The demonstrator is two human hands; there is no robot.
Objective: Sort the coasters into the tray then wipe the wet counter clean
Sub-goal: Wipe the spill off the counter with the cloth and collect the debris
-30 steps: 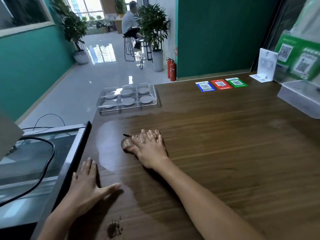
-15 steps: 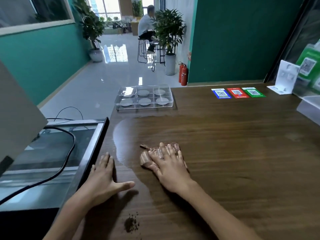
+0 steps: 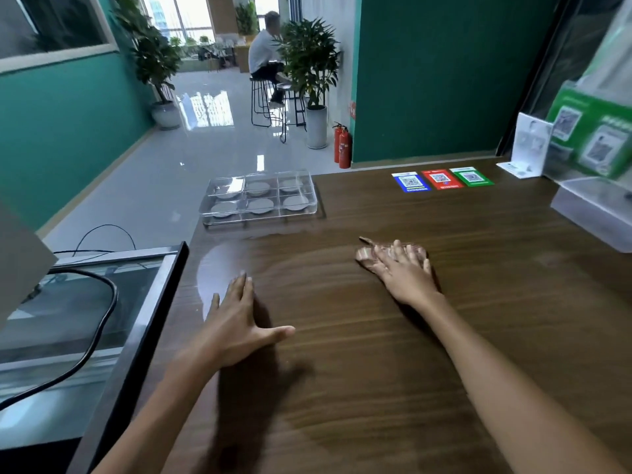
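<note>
A clear plastic tray (image 3: 316,208) with several compartments stands at the counter's far left edge, a grey round coaster (image 3: 259,206) in each. My right hand (image 3: 403,271) lies flat, fingers straight, pressing a brown cloth (image 3: 366,256) onto the wooden counter (image 3: 478,302) right of the middle. My left hand (image 3: 236,323) rests flat with spread fingers on the counter near its left edge. A shiny wet patch (image 3: 219,265) spreads between the tray and my left hand.
A glass-topped cabinet (image 3: 102,302) with a black cable adjoins the counter's left side. Blue, red and green QR stickers (image 3: 441,179) lie at the back. A clear acrylic box (image 3: 595,210) and a white card stand (image 3: 528,148) occupy the right rear.
My right hand has slid the cloth to the right across the counter, away from the wet patch. My left hand has stayed flat near the left edge. The view has shifted.
</note>
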